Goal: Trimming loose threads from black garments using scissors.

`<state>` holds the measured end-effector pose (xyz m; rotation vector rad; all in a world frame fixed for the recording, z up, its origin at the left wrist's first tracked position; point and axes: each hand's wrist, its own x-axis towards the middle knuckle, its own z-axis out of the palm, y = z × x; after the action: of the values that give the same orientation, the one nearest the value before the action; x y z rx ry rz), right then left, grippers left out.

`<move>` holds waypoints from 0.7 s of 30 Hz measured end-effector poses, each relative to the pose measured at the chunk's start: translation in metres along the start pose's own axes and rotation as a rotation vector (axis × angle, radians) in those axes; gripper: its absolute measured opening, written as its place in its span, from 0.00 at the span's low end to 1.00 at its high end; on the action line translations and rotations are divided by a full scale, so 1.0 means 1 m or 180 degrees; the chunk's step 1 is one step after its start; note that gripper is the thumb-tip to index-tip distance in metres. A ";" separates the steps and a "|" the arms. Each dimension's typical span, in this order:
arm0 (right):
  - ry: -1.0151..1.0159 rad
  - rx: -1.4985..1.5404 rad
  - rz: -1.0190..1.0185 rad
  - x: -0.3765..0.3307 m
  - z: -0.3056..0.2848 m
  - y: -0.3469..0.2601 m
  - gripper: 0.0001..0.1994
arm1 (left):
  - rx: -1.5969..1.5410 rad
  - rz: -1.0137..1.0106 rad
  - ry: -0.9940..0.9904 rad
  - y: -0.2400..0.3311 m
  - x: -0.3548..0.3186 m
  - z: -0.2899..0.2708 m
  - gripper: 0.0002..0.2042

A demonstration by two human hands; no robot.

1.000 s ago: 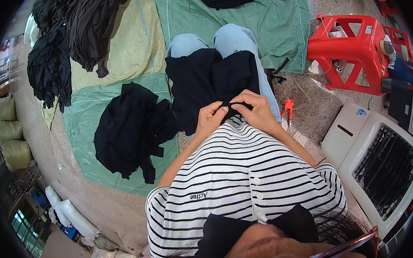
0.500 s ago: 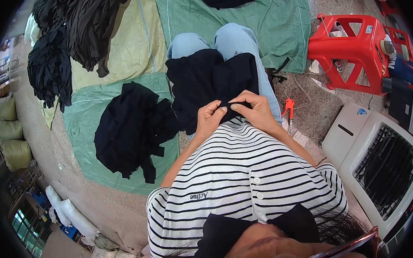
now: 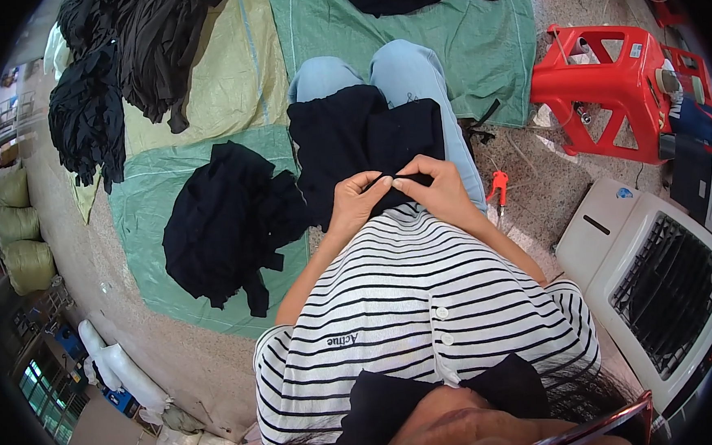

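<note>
A dark navy piece of cloth (image 3: 338, 130), perhaps a garment, lies folded over my lap on light blue jeans (image 3: 407, 60). Its near edge is pinched by my left hand (image 3: 359, 202), thumb and fingers closed on it. Right beside, my right hand (image 3: 437, 186) grips the same edge, and the two thumb tips meet. Whatever lies between the fingertips is too small to make out. To the left of my lap, a heap of dark navy cloth (image 3: 217, 223) rests on a green woven sheet (image 3: 146, 194).
Black and brown cloth piles (image 3: 158, 55) lie at the far left on a yellowish sheet (image 3: 233, 75). At right stand a red plastic stool (image 3: 600, 85) and a white air cooler (image 3: 661, 285). A red air blow gun (image 3: 496, 188) hangs near my right knee. Rolled white bundles (image 3: 120, 367) sit at left.
My two hands have drawn slightly closer together, so the thumb tips now touch. The cloth on my lap has barely shifted.
</note>
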<state>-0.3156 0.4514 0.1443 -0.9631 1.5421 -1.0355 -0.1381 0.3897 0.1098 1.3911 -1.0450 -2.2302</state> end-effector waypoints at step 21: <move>0.0070 0.0235 -0.0244 0.000 -0.016 0.002 0.04 | -0.0904 0.0583 0.0318 0.048 0.012 0.031 0.08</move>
<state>-0.3319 0.4543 0.1441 -0.9685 1.4841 -1.1525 -0.1765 0.3627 0.1452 1.2188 -0.7543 -2.0592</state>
